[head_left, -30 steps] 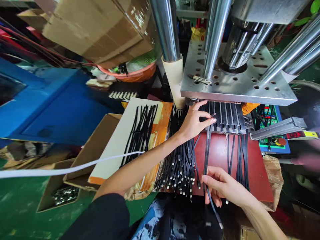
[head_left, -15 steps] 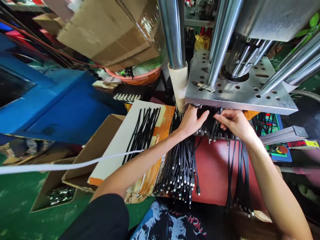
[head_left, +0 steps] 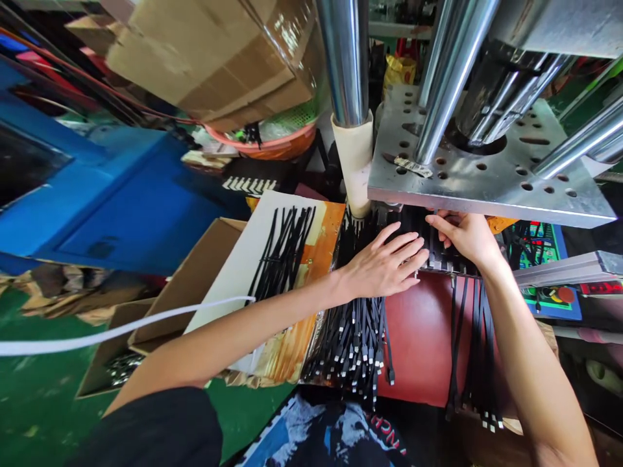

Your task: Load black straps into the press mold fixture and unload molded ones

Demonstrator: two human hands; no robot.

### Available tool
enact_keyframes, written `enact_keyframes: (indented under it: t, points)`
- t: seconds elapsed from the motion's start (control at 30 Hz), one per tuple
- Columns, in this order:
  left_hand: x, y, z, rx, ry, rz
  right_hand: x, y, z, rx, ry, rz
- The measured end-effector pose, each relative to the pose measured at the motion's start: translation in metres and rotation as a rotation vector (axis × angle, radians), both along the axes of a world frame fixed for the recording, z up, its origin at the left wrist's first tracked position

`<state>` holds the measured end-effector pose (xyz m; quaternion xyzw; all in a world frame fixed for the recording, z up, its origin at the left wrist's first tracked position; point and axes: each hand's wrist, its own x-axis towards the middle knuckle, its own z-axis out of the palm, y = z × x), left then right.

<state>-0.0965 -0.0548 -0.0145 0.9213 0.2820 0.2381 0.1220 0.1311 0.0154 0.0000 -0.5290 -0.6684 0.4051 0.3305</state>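
Observation:
My left hand [head_left: 389, 263] is open, palm down, its fingers spread over the front of the black mould [head_left: 440, 259] under the press plate. Below it hangs a thick bunch of flat black USB cables [head_left: 355, 344] with silvery plugs, over the edge of the red surface. My right hand [head_left: 464, 237] is at the right part of the mould, thumb and fingers curled together. Whatever lies between those fingertips is too dark to make out. Under the right wrist hang several more black cables [head_left: 479, 350].
The steel press plate [head_left: 409, 185] with its columns overhangs both hands. Left of them, a white board [head_left: 238, 259] carries a bundle of black cables. A control panel [head_left: 548, 259] stands at the right; cardboard boxes [head_left: 189, 259] and a blue machine [head_left: 121, 188] are at the left.
My left hand has come out from under the plate toward me and turned palm down, fingers spread. My right hand stays by the mould; the cables at its fingertips no longer show clearly.

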Motion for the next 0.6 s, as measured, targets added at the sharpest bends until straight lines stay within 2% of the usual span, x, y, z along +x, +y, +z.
enact_keyframes:
  t: [0.1,0.2,0.23,0.3,0.37,0.43,0.5,0.6]
  points:
    - [0.007,-0.011,-0.001,0.042,0.066,0.048,-0.004,0.000,0.001,0.022,-0.042,-0.049]
    - [0.015,-0.023,0.000,0.066,0.148,0.155,-0.004,-0.014,0.008,0.198,-0.169,-0.163]
    - [0.018,-0.027,0.001,0.064,0.172,0.182,-0.002,-0.024,0.011,0.281,-0.234,-0.146]
    - [0.022,-0.033,0.005,0.061,0.218,0.210,0.005,-0.048,0.016,0.408,-0.412,-0.019]
    - [0.025,-0.035,0.011,0.051,0.259,0.221,0.010,-0.071,0.020,0.448,-0.636,0.111]
    - [0.027,-0.031,0.018,0.031,0.286,0.240,0.009,-0.082,0.022,0.436,-0.857,0.133]
    - [0.030,-0.020,0.025,-0.003,0.293,0.281,0.002,-0.078,0.022,0.418,-1.022,0.094]
    - [0.035,0.003,0.032,-0.055,0.282,0.335,-0.012,-0.052,0.022,0.387,-1.117,0.041]
